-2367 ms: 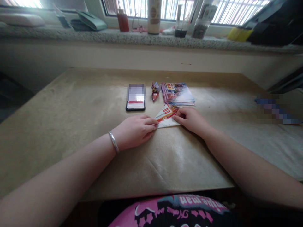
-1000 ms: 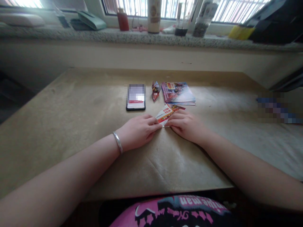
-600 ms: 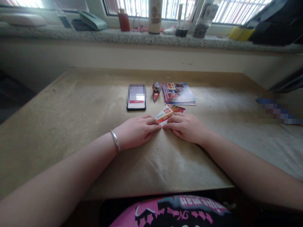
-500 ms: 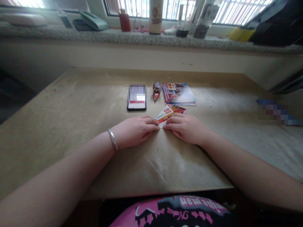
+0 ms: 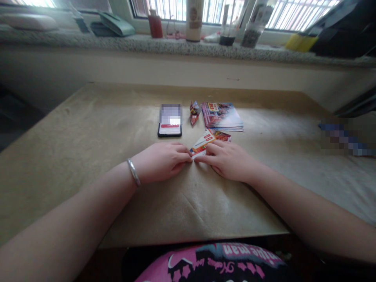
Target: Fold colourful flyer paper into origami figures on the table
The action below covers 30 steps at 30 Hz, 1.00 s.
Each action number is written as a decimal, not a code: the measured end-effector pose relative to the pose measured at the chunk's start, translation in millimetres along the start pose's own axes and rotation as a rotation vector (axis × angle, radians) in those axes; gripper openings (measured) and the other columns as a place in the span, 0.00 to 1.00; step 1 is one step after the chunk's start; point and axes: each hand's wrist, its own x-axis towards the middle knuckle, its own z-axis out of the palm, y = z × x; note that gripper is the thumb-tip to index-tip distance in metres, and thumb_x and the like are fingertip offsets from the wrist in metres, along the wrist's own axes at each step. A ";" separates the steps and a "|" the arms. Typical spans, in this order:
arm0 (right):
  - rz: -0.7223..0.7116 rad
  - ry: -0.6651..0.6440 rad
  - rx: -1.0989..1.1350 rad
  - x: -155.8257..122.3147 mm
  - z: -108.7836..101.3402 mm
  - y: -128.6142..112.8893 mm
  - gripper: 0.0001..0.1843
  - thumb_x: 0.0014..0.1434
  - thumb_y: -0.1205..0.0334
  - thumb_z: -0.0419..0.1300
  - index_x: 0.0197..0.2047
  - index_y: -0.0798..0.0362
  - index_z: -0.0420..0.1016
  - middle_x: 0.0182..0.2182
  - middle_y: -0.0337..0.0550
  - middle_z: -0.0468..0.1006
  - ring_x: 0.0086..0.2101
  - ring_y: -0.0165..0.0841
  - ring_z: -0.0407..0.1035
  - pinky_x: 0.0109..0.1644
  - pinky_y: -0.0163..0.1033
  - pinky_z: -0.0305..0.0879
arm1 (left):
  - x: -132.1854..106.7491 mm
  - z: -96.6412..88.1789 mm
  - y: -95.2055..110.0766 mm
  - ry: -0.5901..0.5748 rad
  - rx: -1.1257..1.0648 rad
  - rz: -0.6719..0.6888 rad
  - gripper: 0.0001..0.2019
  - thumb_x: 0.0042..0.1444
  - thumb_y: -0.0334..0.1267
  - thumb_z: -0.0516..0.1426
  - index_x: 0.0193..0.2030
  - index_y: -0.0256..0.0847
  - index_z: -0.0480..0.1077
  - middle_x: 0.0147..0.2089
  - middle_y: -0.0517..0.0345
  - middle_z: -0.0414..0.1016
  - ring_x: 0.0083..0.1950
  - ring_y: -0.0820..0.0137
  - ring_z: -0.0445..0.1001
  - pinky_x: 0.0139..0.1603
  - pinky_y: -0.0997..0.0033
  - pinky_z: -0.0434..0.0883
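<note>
A folded printed paper (image 5: 205, 140), white with red and dark colours, lies on the brown table (image 5: 88, 137) in front of me. My left hand (image 5: 160, 160), with a silver bangle on the wrist, has its fingers curled and pinches the paper's near corner. My right hand (image 5: 227, 158) lies on top of the paper and presses it flat with its fingers together, so most of the sheet is hidden. The fingertips of both hands nearly touch.
Behind the hands lie a phone (image 5: 169, 124) with a lit screen, a small folded paper figure (image 5: 194, 111) and a stack of printed leaflets (image 5: 221, 116). A stone window sill (image 5: 176, 46) carries bottles and jars. A blurred object (image 5: 343, 138) lies at the right.
My right hand has slid leftward over the paper toward the left hand, covering more of it. The visible paper has shrunk to a narrow strip. My left hand has moved slightly left.
</note>
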 end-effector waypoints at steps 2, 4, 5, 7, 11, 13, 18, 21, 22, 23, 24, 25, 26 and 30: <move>0.008 -0.008 -0.005 1.1 -0.1 -1.1 0.19 0.63 0.62 0.51 0.56 0.42 0.69 0.39 0.47 0.72 0.41 0.38 0.63 0.41 0.41 0.57 | 0.1 0.5 -0.9 -0.001 0.006 0.001 0.14 0.61 0.34 0.49 0.49 0.44 0.73 0.49 0.54 0.74 0.49 0.67 0.72 0.51 0.66 0.70; 0.011 -0.012 -0.003 1.5 0.5 -1.4 0.19 0.63 0.62 0.51 0.56 0.42 0.69 0.40 0.47 0.72 0.41 0.39 0.63 0.42 0.41 0.57 | 0.5 0.9 -1.4 0.002 0.016 0.004 0.14 0.61 0.34 0.49 0.48 0.43 0.73 0.49 0.54 0.74 0.48 0.67 0.72 0.51 0.67 0.70; 0.010 -0.011 -0.001 1.5 0.9 -1.1 0.19 0.62 0.63 0.51 0.56 0.42 0.69 0.40 0.47 0.72 0.42 0.39 0.63 0.42 0.41 0.57 | 0.7 1.1 -1.5 0.005 0.023 0.005 0.14 0.61 0.33 0.49 0.48 0.44 0.73 0.48 0.54 0.74 0.48 0.67 0.72 0.51 0.66 0.70; 0.006 -0.005 0.006 0.8 1.6 0.0 0.19 0.62 0.64 0.52 0.55 0.43 0.69 0.41 0.47 0.72 0.42 0.38 0.63 0.42 0.41 0.57 | 1.2 1.6 -1.4 0.011 0.035 0.007 0.14 0.60 0.32 0.50 0.48 0.44 0.73 0.48 0.55 0.74 0.48 0.67 0.72 0.50 0.66 0.71; 0.009 -0.010 0.024 -1.5 0.3 3.2 0.17 0.61 0.65 0.51 0.51 0.45 0.71 0.44 0.47 0.72 0.45 0.39 0.64 0.42 0.40 0.58 | 1.1 2.6 -1.9 0.029 0.043 0.013 0.14 0.59 0.31 0.50 0.47 0.44 0.73 0.48 0.56 0.74 0.47 0.67 0.73 0.49 0.67 0.71; 0.009 -0.023 0.034 -3.1 -1.1 5.0 0.17 0.61 0.65 0.51 0.51 0.46 0.72 0.46 0.47 0.72 0.46 0.39 0.64 0.43 0.40 0.58 | 0.2 2.6 -2.8 0.031 0.042 0.010 0.14 0.58 0.31 0.50 0.47 0.44 0.74 0.49 0.56 0.74 0.48 0.67 0.73 0.49 0.67 0.71; 0.026 -0.025 0.041 -8.1 -1.3 11.0 0.17 0.59 0.66 0.52 0.49 0.45 0.73 0.46 0.45 0.74 0.44 0.38 0.65 0.43 0.40 0.58 | -2.2 0.5 -4.8 0.020 0.031 0.006 0.14 0.57 0.31 0.51 0.45 0.45 0.75 0.50 0.58 0.76 0.48 0.68 0.73 0.50 0.67 0.71; 0.029 -0.015 0.039 -11.1 0.3 14.9 0.17 0.59 0.67 0.52 0.48 0.45 0.75 0.45 0.45 0.74 0.43 0.38 0.66 0.43 0.40 0.59 | -2.6 -0.3 -5.5 0.018 0.024 0.008 0.14 0.56 0.31 0.52 0.45 0.46 0.75 0.50 0.59 0.76 0.49 0.67 0.73 0.50 0.66 0.71; 0.025 -0.010 0.041 -11.9 0.9 16.1 0.16 0.59 0.67 0.52 0.47 0.45 0.75 0.45 0.45 0.74 0.43 0.38 0.66 0.43 0.40 0.59 | -2.6 -0.2 -5.7 0.017 0.021 0.006 0.15 0.56 0.30 0.52 0.45 0.46 0.75 0.50 0.59 0.76 0.49 0.67 0.73 0.50 0.66 0.71; 0.018 -0.005 0.044 -12.7 1.4 17.2 0.16 0.59 0.67 0.52 0.47 0.45 0.75 0.45 0.45 0.74 0.43 0.38 0.66 0.43 0.40 0.59 | -2.6 0.0 -5.9 0.016 0.017 0.005 0.15 0.56 0.30 0.52 0.45 0.46 0.75 0.50 0.60 0.76 0.49 0.67 0.73 0.50 0.66 0.71; 0.010 0.001 0.048 -13.3 1.8 18.2 0.17 0.59 0.67 0.52 0.47 0.45 0.75 0.45 0.45 0.74 0.43 0.37 0.66 0.44 0.40 0.60 | -2.6 0.2 -6.1 0.015 0.013 0.004 0.15 0.56 0.30 0.52 0.46 0.46 0.75 0.51 0.60 0.76 0.49 0.67 0.73 0.51 0.66 0.71; 0.003 0.007 0.052 -14.0 2.1 19.1 0.17 0.58 0.68 0.52 0.47 0.45 0.75 0.45 0.45 0.74 0.43 0.37 0.66 0.44 0.40 0.60 | -2.7 0.6 -6.3 0.016 0.011 0.002 0.15 0.56 0.30 0.52 0.46 0.46 0.75 0.51 0.60 0.76 0.50 0.67 0.73 0.51 0.66 0.71; -0.002 0.013 0.056 -14.5 2.2 19.9 0.17 0.58 0.68 0.53 0.47 0.45 0.76 0.45 0.45 0.75 0.43 0.37 0.66 0.44 0.40 0.60 | -2.7 0.9 -6.4 0.017 0.010 0.002 0.15 0.56 0.30 0.51 0.46 0.46 0.75 0.51 0.60 0.76 0.50 0.67 0.73 0.51 0.66 0.71; -0.002 0.023 0.076 -16.8 1.4 22.2 0.17 0.56 0.70 0.54 0.46 0.46 0.76 0.45 0.46 0.75 0.44 0.37 0.66 0.46 0.41 0.61 | -3.2 1.2 -7.0 0.017 0.014 0.006 0.16 0.55 0.30 0.51 0.46 0.46 0.75 0.51 0.60 0.76 0.50 0.67 0.73 0.52 0.66 0.71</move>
